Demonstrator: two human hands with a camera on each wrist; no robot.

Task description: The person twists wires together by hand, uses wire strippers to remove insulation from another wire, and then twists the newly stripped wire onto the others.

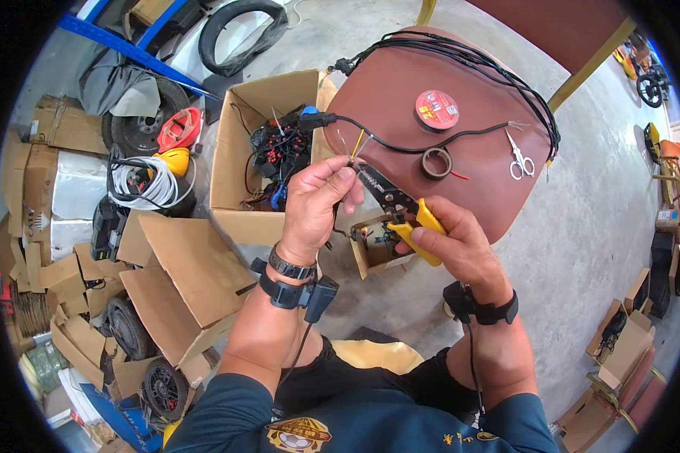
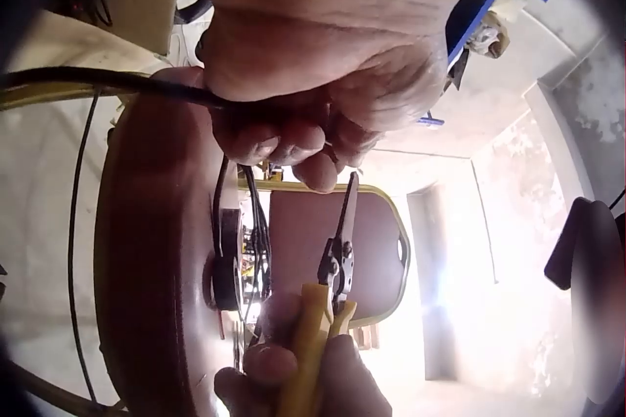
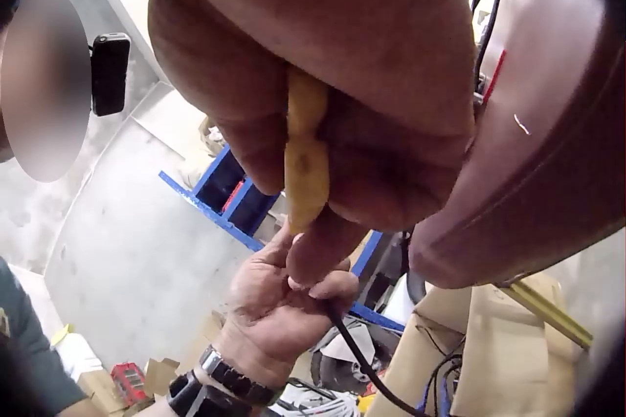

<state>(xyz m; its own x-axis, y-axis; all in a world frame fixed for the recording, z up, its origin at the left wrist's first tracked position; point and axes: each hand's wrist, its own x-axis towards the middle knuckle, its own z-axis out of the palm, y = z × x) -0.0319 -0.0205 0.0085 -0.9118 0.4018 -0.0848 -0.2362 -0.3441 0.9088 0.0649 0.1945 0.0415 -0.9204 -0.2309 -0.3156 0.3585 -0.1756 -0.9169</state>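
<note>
In the head view my left hand (image 1: 315,198) pinches the end of a black cable, from which a yellow wire (image 1: 358,140) and pale thin wires fan upward. My right hand (image 1: 465,245) grips yellow-handled wire strippers (image 1: 429,217). Their dark jaws point at my left fingertips, right by the wire ends. The left wrist view shows the black cable (image 2: 117,82) passing under the left palm, with the tool's tip just below the fingers. In the right wrist view the yellow handle (image 3: 307,177) lies within the curled right fingers, and the cable (image 3: 360,347) trails down from the left hand.
A brown padded seat (image 1: 378,83) bears a roll of black tape (image 1: 425,166), a red-labelled disc (image 1: 437,110), small scissors (image 1: 517,163), a plug lead (image 1: 468,133) and coiled black cable (image 1: 533,94). Cardboard boxes (image 1: 253,225) stand to the left; a small box (image 1: 361,253) sits below the hands.
</note>
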